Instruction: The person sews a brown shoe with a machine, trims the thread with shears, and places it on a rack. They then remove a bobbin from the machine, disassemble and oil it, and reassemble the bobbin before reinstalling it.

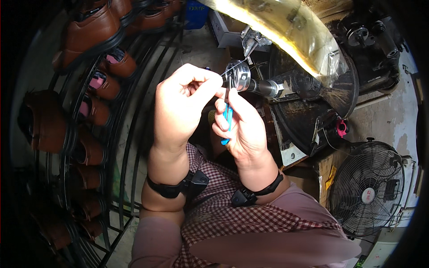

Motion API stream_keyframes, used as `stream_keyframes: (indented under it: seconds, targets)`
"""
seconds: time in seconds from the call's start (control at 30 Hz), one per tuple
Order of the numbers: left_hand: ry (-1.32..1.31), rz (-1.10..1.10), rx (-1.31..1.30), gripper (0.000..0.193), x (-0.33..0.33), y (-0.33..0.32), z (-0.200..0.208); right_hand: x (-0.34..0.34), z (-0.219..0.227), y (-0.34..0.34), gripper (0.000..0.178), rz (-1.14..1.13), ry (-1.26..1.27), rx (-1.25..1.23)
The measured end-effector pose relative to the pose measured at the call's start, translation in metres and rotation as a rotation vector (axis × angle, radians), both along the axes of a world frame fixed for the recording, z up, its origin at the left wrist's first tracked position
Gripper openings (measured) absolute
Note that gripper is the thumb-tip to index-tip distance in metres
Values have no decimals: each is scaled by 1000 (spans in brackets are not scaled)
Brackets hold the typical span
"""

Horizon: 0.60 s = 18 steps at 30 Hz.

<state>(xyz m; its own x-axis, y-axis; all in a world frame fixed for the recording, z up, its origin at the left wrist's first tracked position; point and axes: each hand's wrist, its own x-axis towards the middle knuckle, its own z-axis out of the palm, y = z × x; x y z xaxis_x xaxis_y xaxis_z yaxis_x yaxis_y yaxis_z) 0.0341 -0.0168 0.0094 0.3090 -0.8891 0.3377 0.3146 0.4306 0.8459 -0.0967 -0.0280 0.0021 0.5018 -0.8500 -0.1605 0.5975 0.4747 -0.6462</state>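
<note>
My left hand [185, 100] is closed in a pinch beside a shiny metal cylinder head [241, 75] on the machine. A thin dark strand [234, 67] runs from its fingertips across the front of that head; I cannot tell whether it is thread or wire. In my right hand [246, 127] is a slim tool with a blue handle [228, 117], gripped between thumb and fingers. Its narrow tip points up at the head's face, where the fingers partly hide it. The two hands almost touch at the fingertips.
Racks of brown leather shoes [91, 35] line the left side. On the right stands the dark machine [308, 89] with its large round wheel, below a yellowish translucent cover [286, 27]. A black fan [367, 190] is at the lower right, and a box [225, 27] lies behind.
</note>
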Motion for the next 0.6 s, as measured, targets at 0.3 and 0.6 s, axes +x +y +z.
stream_keyframes:
  seconds: [0.3, 0.6]
  targets:
    - [-276, 91, -122, 2, -5, 4, 24, -18, -2, 7, 28, 107, -6, 11]
    - [-809, 319, -190, 10, -77, 36, -26, -113, -21, 26, 19, 160, 342, -197]
